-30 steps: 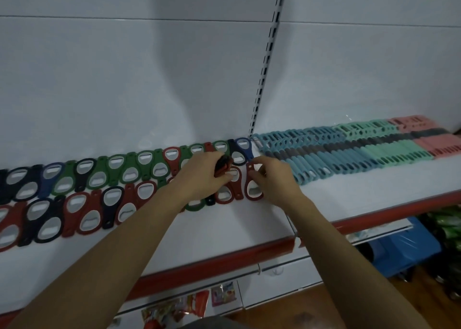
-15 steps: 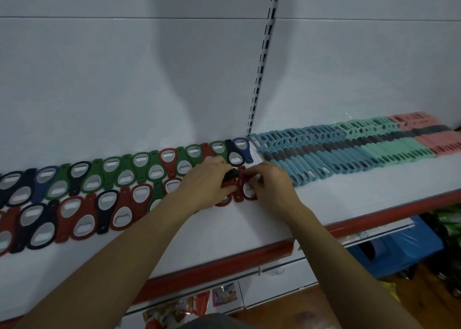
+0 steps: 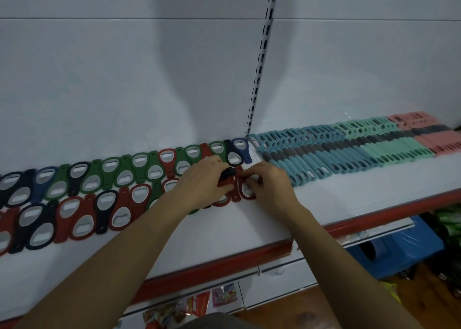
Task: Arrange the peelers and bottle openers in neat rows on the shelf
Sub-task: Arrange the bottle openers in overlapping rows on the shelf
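Two rows of bottle openers [image 3: 104, 186] in red, green, black and blue lie on the left half of the white shelf [image 3: 249, 229]. My left hand [image 3: 202, 184] grips a black and red bottle opener [image 3: 228, 176] at the right end of the front row. My right hand [image 3: 269, 186] pinches a red bottle opener [image 3: 243, 192] lying beside it on the shelf. Rows of peelers [image 3: 336, 154] in blue, mint and pink fill the right half of the shelf.
A slotted metal upright [image 3: 260, 61] splits the white back wall above the two groups. The shelf has a red front edge [image 3: 224, 266]. Below at the right stand a blue plastic box [image 3: 399, 249] and green packets [image 3: 449, 221]; packaged goods [image 3: 194, 308] hang lower down.
Both hands have stayed at the right end of the front opener row, closing a little toward each other over the red openers. The view has shifted slightly.
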Demonstrator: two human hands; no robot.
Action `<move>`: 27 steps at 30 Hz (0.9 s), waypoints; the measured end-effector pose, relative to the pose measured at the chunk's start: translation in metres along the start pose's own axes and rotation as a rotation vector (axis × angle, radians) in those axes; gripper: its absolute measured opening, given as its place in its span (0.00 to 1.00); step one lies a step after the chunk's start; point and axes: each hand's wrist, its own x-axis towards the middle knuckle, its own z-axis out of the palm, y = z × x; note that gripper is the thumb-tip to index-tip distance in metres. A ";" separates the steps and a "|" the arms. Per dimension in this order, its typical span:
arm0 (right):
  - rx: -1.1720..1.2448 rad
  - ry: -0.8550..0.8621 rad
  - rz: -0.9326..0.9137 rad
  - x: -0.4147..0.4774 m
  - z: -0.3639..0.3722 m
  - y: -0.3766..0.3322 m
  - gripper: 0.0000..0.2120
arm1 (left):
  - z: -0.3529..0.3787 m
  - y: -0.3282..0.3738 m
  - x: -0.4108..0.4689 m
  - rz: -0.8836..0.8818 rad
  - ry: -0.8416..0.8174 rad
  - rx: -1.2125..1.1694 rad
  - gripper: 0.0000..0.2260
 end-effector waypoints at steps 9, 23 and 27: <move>0.596 0.157 0.213 0.005 -0.012 -0.023 0.13 | -0.011 0.015 -0.002 -0.214 -0.016 -1.139 0.11; 0.818 0.062 0.144 0.012 -0.030 -0.024 0.14 | -0.023 0.026 0.009 -0.240 -0.111 -1.368 0.09; 0.595 0.090 0.095 0.017 -0.038 -0.023 0.13 | -0.023 0.025 0.012 -0.260 -0.138 -1.284 0.08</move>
